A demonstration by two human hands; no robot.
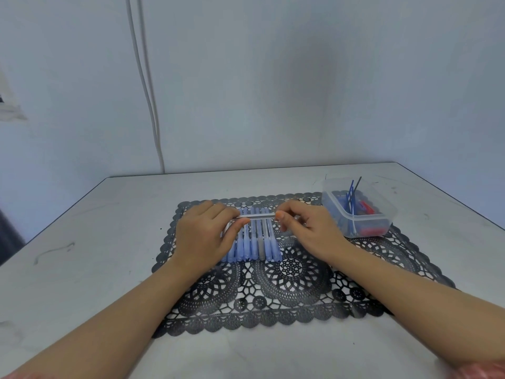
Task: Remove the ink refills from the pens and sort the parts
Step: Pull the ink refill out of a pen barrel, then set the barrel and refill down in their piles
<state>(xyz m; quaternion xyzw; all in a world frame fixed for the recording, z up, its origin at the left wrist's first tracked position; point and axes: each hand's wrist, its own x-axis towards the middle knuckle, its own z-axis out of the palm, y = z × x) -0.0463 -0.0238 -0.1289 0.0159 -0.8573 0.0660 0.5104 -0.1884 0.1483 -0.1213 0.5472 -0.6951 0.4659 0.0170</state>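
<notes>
A clear pen point(257, 216) is held level between both hands, just above a row of pens. My left hand point(203, 233) grips its left end with thumb and fingers. My right hand point(306, 228) pinches its right end. Below them lies the row of several pens with blue caps point(254, 246), side by side on a black lace placemat point(295, 272); one has a grey cap. My left hand hides the left pens of the row.
A clear plastic box point(358, 212) stands on the mat's back right corner, holding blue, black and red pen parts, with refills sticking up. The mat lies on a white table point(95, 255) against a pale wall with a white cable.
</notes>
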